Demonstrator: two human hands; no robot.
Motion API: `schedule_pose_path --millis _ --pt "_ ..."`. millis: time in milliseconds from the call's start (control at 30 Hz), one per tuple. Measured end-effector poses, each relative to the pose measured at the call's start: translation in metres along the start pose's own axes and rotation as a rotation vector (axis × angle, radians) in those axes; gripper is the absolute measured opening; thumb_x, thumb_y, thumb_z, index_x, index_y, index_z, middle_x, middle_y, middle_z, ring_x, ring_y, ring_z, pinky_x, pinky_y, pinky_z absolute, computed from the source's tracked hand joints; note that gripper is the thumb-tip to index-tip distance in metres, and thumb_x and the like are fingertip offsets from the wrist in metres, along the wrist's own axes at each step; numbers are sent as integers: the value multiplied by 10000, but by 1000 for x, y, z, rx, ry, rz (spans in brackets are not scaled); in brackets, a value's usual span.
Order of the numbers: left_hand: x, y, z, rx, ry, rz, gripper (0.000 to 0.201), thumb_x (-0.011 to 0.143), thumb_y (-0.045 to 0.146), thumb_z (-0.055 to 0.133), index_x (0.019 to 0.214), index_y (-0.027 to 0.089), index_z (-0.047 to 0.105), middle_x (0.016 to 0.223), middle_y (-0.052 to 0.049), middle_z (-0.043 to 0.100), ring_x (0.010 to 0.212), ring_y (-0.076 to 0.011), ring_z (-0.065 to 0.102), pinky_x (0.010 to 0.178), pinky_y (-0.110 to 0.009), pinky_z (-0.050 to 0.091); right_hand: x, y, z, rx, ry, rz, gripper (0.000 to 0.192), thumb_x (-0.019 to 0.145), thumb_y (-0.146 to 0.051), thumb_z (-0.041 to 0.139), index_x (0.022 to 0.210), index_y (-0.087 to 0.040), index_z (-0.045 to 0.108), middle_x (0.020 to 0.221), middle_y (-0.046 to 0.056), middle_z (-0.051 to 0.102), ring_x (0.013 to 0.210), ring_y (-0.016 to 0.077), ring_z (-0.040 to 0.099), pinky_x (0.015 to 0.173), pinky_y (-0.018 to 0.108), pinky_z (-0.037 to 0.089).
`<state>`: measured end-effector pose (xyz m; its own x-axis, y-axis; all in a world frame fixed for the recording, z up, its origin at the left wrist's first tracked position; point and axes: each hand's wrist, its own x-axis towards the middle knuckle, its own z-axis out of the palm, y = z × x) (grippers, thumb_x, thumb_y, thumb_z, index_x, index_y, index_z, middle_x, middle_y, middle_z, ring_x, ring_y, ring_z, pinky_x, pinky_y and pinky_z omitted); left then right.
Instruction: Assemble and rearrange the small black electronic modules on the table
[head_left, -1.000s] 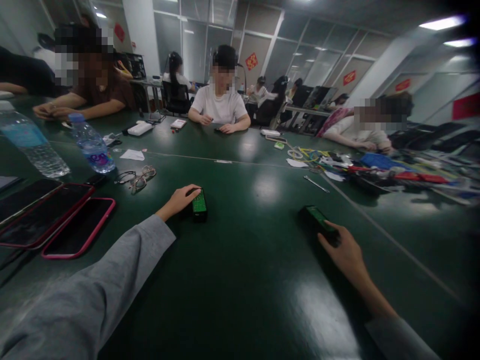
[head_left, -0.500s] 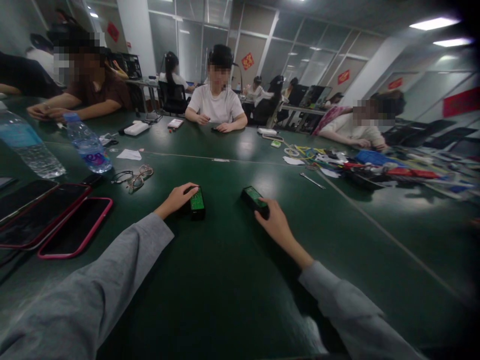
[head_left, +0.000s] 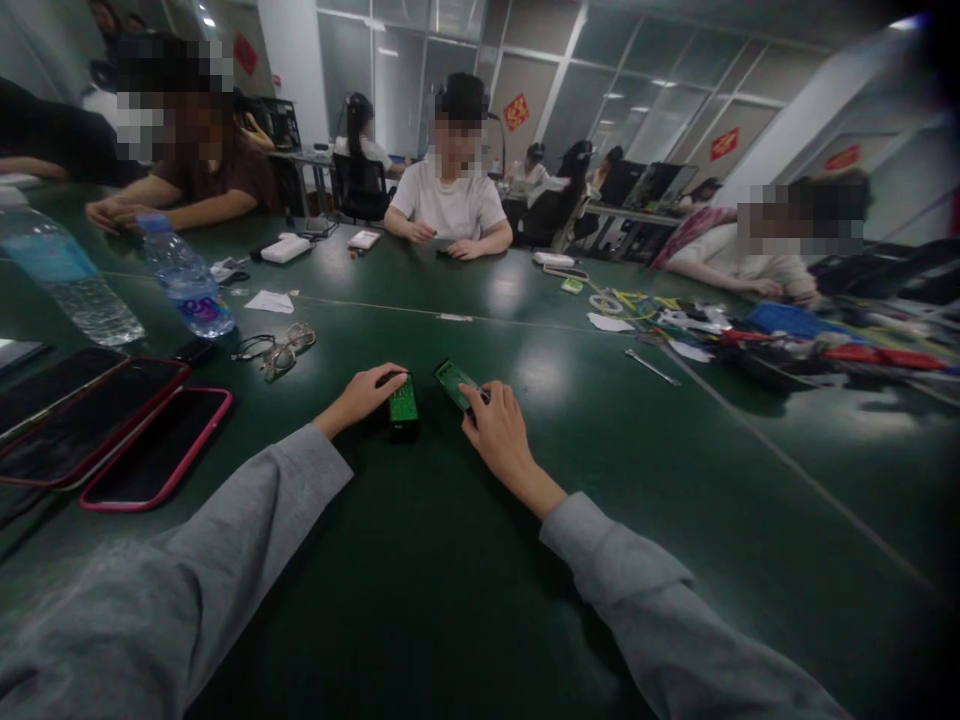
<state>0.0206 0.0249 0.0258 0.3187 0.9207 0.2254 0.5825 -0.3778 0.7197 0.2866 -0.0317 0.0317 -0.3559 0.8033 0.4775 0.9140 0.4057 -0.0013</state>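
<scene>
Green boards: two, side by side at the tabletop (head_left: 480,600) centre.
Left hand (head_left: 360,397): fingers closed on the left board (head_left: 403,402).
Right hand (head_left: 499,435): fingers closed on the right board (head_left: 455,382).
Phones: three, near left.
Bottles: two, far left.

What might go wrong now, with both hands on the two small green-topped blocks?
1. The right hand holds its green-topped block tilted beside the left hand and its block; the two blocks may knock together.
2. The eyeglasses lie close to the left hand; a wide sweep could push them.
</scene>
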Motion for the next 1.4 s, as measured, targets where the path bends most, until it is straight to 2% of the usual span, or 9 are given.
schedule_pose_path --millis 233,433,633,833,1000,1133,1267,1333,1400 --pt "0 1 -1 -18 -5 4 480 943 552 420 1183 200 642 1209 -71 670 1122 -238 616 983 -380 470 1 -3 1 116 4 -21 430 933 -355 526 1320 -168 511 1162 162 476 1069 290 477 844 425 512" --pt "1 2 -1 -9 -12 -12 478 940 563 420 1181 214 641 1195 -64 675 1107 -240 621 983 -393 470 0 -7 -3 125 -14 -58 382 917 -242 525 1286 -147 534 1244 185 455 1151 302 469 873 417 520" --pt "1 1 0 -7 -1 7 460 946 547 417 1175 218 643 1190 -62 679 1102 -236 623 996 -398 464 -2 -16 -10 32 -55 -217 431 887 -128 541 1313 -193 528 1311 172 441 1246 326 436 953 453 491" --pt "2 -1 2 -22 6 17 446 942 539 427 1161 216 645 1187 -61 682 1108 -231 625 1004 -392 462 -2 -14 -10 83 -69 -252 351 951 -311 533 1286 -208 553 1297 160 458 1224 304 457 964 461 481" --pt "1 2 1 -21 8 18 455 944 542 423 1160 210 645 1181 -66 683 1109 -232 625 1001 -391 463 -2 -12 -10 155 -75 -279 345 944 -351 551 1257 -211 587 1296 157 464 1231 305 453 970 468 472" --pt "0 3 1 -13 5 4 471 942 551 422 1169 204 645 1194 -70 679 1114 -235 623 996 -390 464 -2 -11 -10 256 -66 -252 289 969 -289 481 1224 -225 599 1272 139 492 1221 279 476 955 456 489" --pt "1 3 0 -3 -3 1 471 941 557 414 1177 220 644 1200 -62 678 1116 -235 621 1007 -397 457 -2 -8 -3 360 2 -117 544 930 -351 544 1425 -185 393 1385 179 426 1302 310 438 1028 515 462" --pt "1 3 0 -2 0 3 463 939 553 417 1166 221 646 1195 -61 681 1117 -235 620 1005 -394 459 -1 -7 1 421 -31 -74 617 920 -368 552 1461 -176 326 1371 179 457 1276 303 482 1021 517 477" --pt "1 3 0 -2 0 2 459 938 549 419 1161 218 645 1197 -65 680 1120 -236 620 999 -393 463 -1 -7 4 471 -94 -53 601 927 -351 532 1461 -171 324 1309 163 524 1177 277 565 967 487 522"
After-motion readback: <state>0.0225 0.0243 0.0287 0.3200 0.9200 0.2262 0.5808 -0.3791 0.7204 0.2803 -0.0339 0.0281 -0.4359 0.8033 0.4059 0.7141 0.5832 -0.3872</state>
